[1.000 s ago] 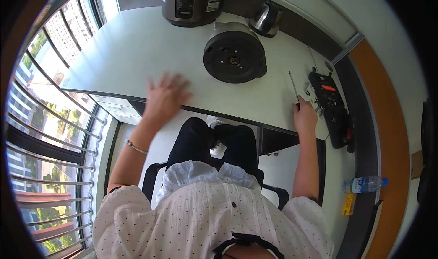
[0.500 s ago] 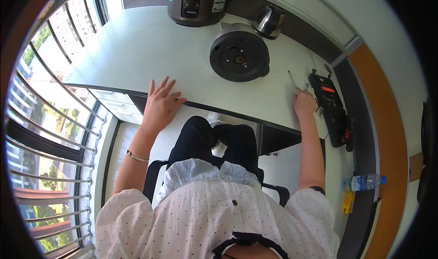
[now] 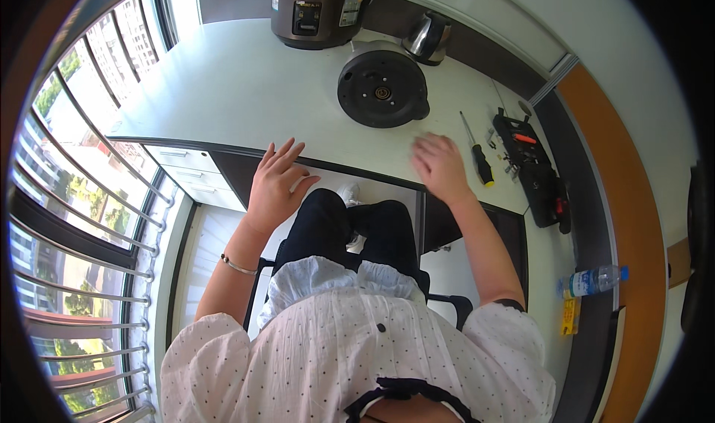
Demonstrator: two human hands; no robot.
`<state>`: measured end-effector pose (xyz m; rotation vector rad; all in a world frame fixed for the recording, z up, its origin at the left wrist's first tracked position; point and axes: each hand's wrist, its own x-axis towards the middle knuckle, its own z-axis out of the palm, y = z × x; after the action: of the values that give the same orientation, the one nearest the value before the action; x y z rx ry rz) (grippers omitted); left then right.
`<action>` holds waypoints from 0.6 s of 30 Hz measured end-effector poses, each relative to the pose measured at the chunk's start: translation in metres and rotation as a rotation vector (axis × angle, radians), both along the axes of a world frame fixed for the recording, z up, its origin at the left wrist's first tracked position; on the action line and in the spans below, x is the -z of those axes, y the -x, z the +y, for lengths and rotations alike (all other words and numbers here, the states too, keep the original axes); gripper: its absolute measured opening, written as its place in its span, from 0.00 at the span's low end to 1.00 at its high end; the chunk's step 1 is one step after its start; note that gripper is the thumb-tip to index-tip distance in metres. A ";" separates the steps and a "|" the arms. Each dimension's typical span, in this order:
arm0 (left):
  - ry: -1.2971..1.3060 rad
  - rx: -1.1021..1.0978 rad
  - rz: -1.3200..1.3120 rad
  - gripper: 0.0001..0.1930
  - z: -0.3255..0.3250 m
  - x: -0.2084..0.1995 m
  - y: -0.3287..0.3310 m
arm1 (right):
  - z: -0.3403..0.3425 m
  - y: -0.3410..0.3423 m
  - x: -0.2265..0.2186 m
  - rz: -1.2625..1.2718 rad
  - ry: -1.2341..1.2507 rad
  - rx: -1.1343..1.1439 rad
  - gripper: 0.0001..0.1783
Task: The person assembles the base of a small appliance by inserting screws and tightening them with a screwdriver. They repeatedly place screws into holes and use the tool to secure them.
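Screwdriver [image 3: 478, 155] at two o'clock on the bench [image 3: 223, 88], probably light, stiff, best gripped by its handle [image 3: 484, 169]; left hand [image 3: 277, 188] and right hand [image 3: 441, 168] empty, fingers loose.

Office-like room: desk [image 3: 216, 80], drawers [image 3: 195, 176]

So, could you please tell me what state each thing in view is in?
Left hand: open, empty
Right hand: slightly blurred, nothing visibly held
Screwdriver: lying loose, unheld
Round appliance: turned so its underside shows
Tool case: open
Cooker: upright, top cut off by the picture
Kettle: upright
Bottle: capped
Drawers: shut
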<state>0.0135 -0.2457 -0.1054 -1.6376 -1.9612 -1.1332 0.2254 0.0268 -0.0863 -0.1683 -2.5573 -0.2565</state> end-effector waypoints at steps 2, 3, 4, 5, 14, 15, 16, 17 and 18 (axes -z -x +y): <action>0.012 -0.030 -0.005 0.11 -0.008 -0.003 0.000 | 0.026 -0.006 -0.012 -0.221 -0.096 0.475 0.14; 0.013 -0.054 -0.002 0.11 -0.009 -0.004 0.000 | 0.035 -0.011 -0.017 -0.331 -0.144 0.720 0.14; 0.014 -0.079 0.001 0.11 -0.011 -0.005 0.002 | 0.039 -0.016 -0.019 -0.150 -0.167 0.689 0.14; 0.007 -0.103 -0.002 0.12 -0.012 -0.004 0.005 | 0.042 -0.020 -0.021 0.031 -0.189 0.654 0.15; -0.092 -0.112 -0.175 0.21 0.016 -0.023 0.022 | 0.023 0.023 -0.015 0.362 0.396 0.127 0.30; -0.080 -0.127 -0.169 0.26 0.024 -0.028 0.023 | 0.026 0.032 -0.016 0.365 0.439 0.105 0.33; -0.070 -0.138 -0.162 0.32 0.034 -0.034 0.023 | 0.029 0.038 -0.017 0.354 0.462 0.066 0.34; -0.060 -0.148 -0.156 0.37 0.044 -0.039 0.024 | 0.034 0.045 -0.018 0.343 0.484 0.027 0.35; 0.055 -0.167 -0.163 0.50 0.054 -0.042 0.025 | 0.038 0.049 -0.019 0.332 0.506 -0.011 0.37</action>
<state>-0.0120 -0.1918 -0.0631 -1.4154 -2.2033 -1.1897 0.1764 0.0643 -0.0670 -0.3526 -2.2400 0.3980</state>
